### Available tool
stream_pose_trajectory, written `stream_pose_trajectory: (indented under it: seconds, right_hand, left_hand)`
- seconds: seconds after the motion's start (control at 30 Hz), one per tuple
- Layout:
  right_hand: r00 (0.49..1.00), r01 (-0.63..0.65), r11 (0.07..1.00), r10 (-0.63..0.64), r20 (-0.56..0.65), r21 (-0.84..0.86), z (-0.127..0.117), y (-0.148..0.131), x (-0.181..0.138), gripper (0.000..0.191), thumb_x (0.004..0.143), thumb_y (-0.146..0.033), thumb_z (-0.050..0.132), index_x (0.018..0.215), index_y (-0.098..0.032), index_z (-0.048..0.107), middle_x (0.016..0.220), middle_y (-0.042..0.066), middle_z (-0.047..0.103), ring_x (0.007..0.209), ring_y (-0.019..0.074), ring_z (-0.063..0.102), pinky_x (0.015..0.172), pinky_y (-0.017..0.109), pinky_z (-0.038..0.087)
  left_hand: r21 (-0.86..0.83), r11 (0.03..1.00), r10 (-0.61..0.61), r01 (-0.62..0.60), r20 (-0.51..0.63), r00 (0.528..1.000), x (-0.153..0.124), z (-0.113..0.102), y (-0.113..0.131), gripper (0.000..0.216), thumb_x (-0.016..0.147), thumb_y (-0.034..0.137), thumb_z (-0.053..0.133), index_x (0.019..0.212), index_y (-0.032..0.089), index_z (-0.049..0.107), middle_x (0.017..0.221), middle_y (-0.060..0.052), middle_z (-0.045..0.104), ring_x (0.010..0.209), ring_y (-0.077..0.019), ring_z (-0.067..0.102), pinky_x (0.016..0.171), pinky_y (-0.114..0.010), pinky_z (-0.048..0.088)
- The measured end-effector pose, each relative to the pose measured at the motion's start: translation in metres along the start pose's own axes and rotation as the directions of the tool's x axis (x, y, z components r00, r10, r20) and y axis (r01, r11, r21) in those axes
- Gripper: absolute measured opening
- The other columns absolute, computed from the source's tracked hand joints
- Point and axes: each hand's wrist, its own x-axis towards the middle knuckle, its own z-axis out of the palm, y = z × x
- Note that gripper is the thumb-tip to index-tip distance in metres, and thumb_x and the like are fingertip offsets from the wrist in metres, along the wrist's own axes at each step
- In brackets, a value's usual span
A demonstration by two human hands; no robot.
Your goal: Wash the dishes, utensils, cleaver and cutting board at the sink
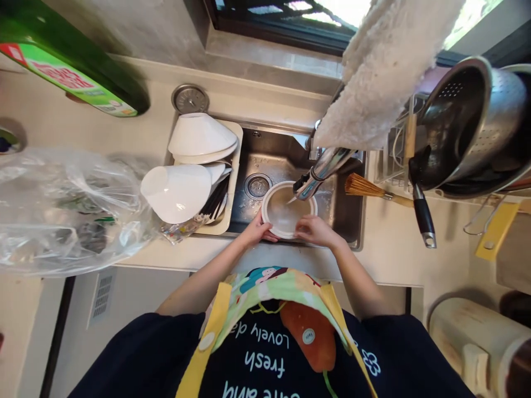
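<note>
My left hand [257,231] and my right hand [317,232] grip the near rim of a round white dish [282,213] from both sides. The dish sits low over a stainless steel sink [348,221], and its wet inside faces up. The tip of a metal pull-out faucet spout [321,174] hangs just above the dish's far side. A round sink drain [258,186] lies just beyond the dish, to the left.
A cream rack [237,149] on the sink's left holds white bowls [201,135] and dark chopsticks [215,199]. A plastic bag [62,213] and a green bottle [70,72] lie further left. A metal colander [477,121], a hanging towel [385,72] and a bamboo brush [365,188] are right.
</note>
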Motion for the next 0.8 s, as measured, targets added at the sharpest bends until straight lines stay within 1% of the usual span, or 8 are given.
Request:
stream_pose_trajectory:
  seconds: [0.07,0.13,0.27,0.33,0.47,0.63,0.77,0.8]
  right_hand:
    - [0.985,-0.121,0.989,0.13,-0.113,0.083,0.01,0.007,0.017,0.017,0.083,-0.023,0.06,0.096,-0.014,0.066,0.095,0.01,0.066,0.09,0.0191,0.059,0.083,0.031,0.044]
    - [0.922,-0.266,0.943,0.31,-0.233,0.2,0.023,0.015,0.041,0.029,0.083,-0.017,0.055,0.111,-0.012,0.062,0.107,0.013,0.065,0.099,0.0212,0.059,0.088,0.033,0.045]
    - [0.764,-0.477,0.773,0.6,-0.238,0.418,0.051,0.022,0.089,0.036,0.083,-0.013,0.045,0.116,-0.011,0.059,0.11,0.015,0.066,0.102,0.0234,0.06,0.09,0.035,0.046]
    - [0.77,-0.455,0.741,0.606,-0.2,0.494,0.064,0.018,0.104,0.036,0.081,-0.012,0.043,0.112,-0.011,0.06,0.107,0.013,0.067,0.099,0.0226,0.061,0.09,0.034,0.047]
    - [0.892,-0.29,0.711,0.444,-0.089,0.641,0.084,0.013,0.114,0.033,0.072,-0.01,0.049,0.1,-0.015,0.066,0.096,0.006,0.071,0.091,0.0187,0.064,0.087,0.03,0.049]
    - [0.703,-0.331,0.617,0.666,-0.25,0.714,0.086,0.021,0.118,0.039,0.079,-0.017,0.045,0.114,-0.011,0.06,0.11,0.012,0.067,0.102,0.0204,0.061,0.092,0.033,0.047]
    - [0.926,-0.229,0.608,0.376,-0.022,0.76,0.087,0.022,0.118,0.027,0.072,-0.013,0.055,0.097,-0.011,0.066,0.098,0.008,0.071,0.092,0.0181,0.063,0.088,0.029,0.048]
    - [0.948,-0.221,0.609,0.317,0.021,0.762,0.086,0.022,0.118,0.026,0.071,-0.012,0.056,0.095,-0.012,0.067,0.097,0.008,0.071,0.092,0.018,0.063,0.088,0.029,0.048]
  left_hand:
    - [0.06,0.998,0.008,-0.008,0.001,1.0,-0.004,-0.002,-0.004,0.103,0.077,0.014,0.059,0.15,0.027,-0.013,0.086,-0.008,0.072,0.063,-0.0227,0.072,0.053,-0.032,0.06]
    - [0.098,0.995,0.0,0.0,-0.004,1.0,-0.006,-0.004,-0.007,0.103,0.079,0.015,0.058,0.15,0.027,-0.015,0.093,-0.01,0.072,0.064,-0.0221,0.072,0.055,-0.033,0.06]
    - [0.143,0.99,-0.017,0.021,-0.027,0.999,-0.005,-0.006,-0.01,0.101,0.081,0.016,0.056,0.15,0.027,-0.017,0.097,-0.011,0.072,0.062,-0.0204,0.071,0.055,-0.031,0.06]
    - [0.169,0.985,-0.026,0.03,-0.024,0.999,-0.003,-0.007,-0.01,0.102,0.081,0.016,0.056,0.149,0.026,-0.018,0.094,-0.011,0.073,0.062,-0.0205,0.071,0.055,-0.031,0.06]
    - [0.204,0.979,-0.029,0.029,-0.001,1.0,-0.001,-0.009,-0.009,0.101,0.081,0.016,0.056,0.15,0.026,-0.017,0.088,-0.008,0.072,0.064,-0.0218,0.072,0.056,-0.031,0.06]
    - [0.156,0.987,-0.04,0.044,-0.029,0.999,-0.001,-0.01,-0.009,0.101,0.079,0.016,0.056,0.149,0.027,-0.016,0.076,-0.003,0.07,0.061,-0.0213,0.071,0.054,-0.029,0.059]
    - [0.128,0.991,-0.035,0.034,0.007,0.999,0.001,-0.011,-0.011,0.1,0.078,0.015,0.057,0.149,0.026,-0.012,0.074,-0.003,0.07,0.061,-0.022,0.071,0.053,-0.029,0.059]
    - [0.125,0.992,-0.034,0.033,0.008,0.999,0.001,-0.012,-0.012,0.099,0.078,0.016,0.057,0.149,0.026,-0.011,0.076,-0.004,0.071,0.061,-0.0219,0.071,0.053,-0.029,0.059]
